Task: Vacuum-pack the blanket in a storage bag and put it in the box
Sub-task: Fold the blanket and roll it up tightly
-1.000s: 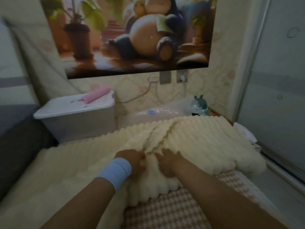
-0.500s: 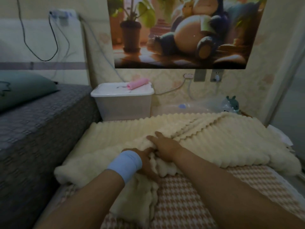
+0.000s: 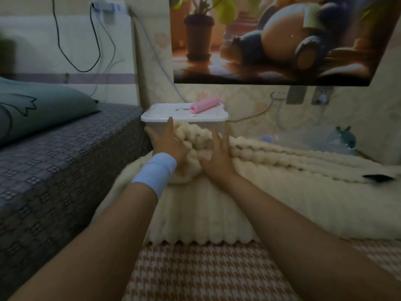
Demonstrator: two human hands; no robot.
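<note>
- Blanket (image 3: 217, 205): one, cream, ribbed, fluffy; it lies across the frame centre on the checked cover (image 3: 206, 272).
- Your left hand (image 3: 167, 142) and right hand (image 3: 217, 155) press a bunched fold between them, fingers straight.
- Count one lidded box (image 3: 169, 115) upper centre and one clear bag (image 3: 314, 140) centre right.

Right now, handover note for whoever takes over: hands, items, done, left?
Left hand: fingers straight, pressing one side of a raised fold of the blanket.
Right hand: same, other side.
It lies part-folded on the checked mat; box behind it, lid on, pink cylinder on top; clear bag by the wall.
Done: folding begun.
Left: finish folding, bag it, vacuum, box it.
</note>
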